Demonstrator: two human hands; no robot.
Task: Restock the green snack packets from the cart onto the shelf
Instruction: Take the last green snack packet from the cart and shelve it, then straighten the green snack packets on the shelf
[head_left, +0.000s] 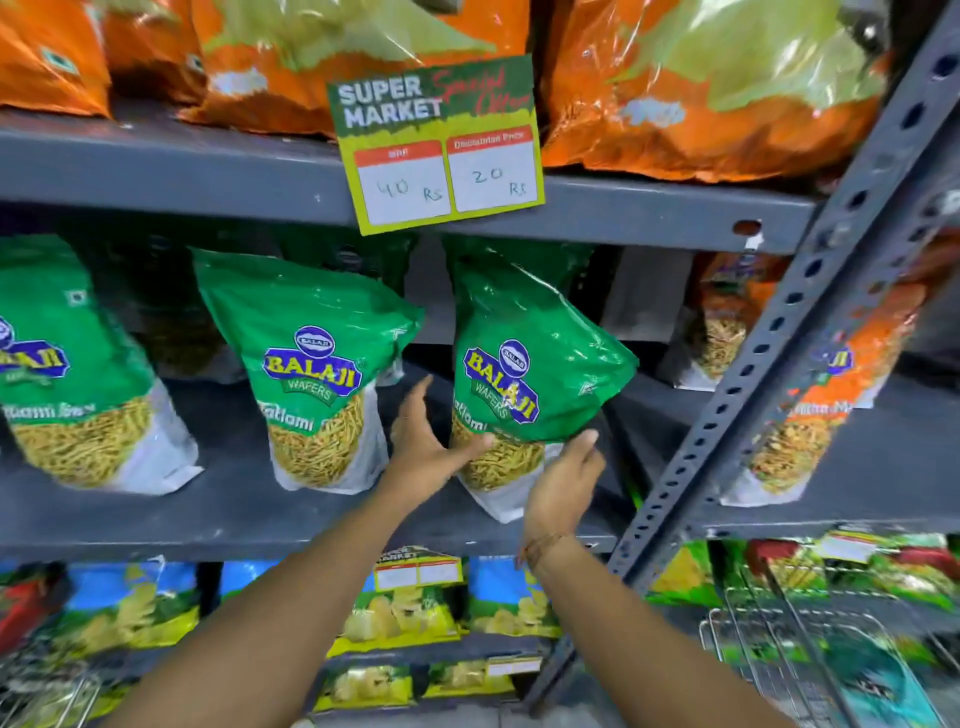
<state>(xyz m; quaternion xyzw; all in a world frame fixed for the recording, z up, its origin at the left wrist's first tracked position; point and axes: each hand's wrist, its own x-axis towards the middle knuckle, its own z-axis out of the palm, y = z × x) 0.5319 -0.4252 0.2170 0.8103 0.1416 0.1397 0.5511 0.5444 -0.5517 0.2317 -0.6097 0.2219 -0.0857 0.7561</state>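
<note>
Head view looks at a grey steel shelf (218, 512) where both hands are setting a green Balaji sev packet (524, 364) upright at the right end of a row of the same product. That packet stands with its white base on the shelf board, its top leaning forward and to the right. The left hand (423, 444) presses flat against its lower left side, fingers spread and loose, while the right hand (563, 480) cups the lower right corner, fingers curled lightly on the pack without a firm clench. Beside it to the left stands a second green packet (311, 364), apart from the first, and a third green packet (62, 374) sits farther left. A supermarket price card (439, 143) hangs from the shelf edge above. The wire cart (810, 654) shows at lower right, its contents too blurred to name. The step in hand looks like placing and squaring up this packet; the next move likely calls for tipping its top back so it stands straight, letting go, then reaching down to the cart for another pack.
</note>
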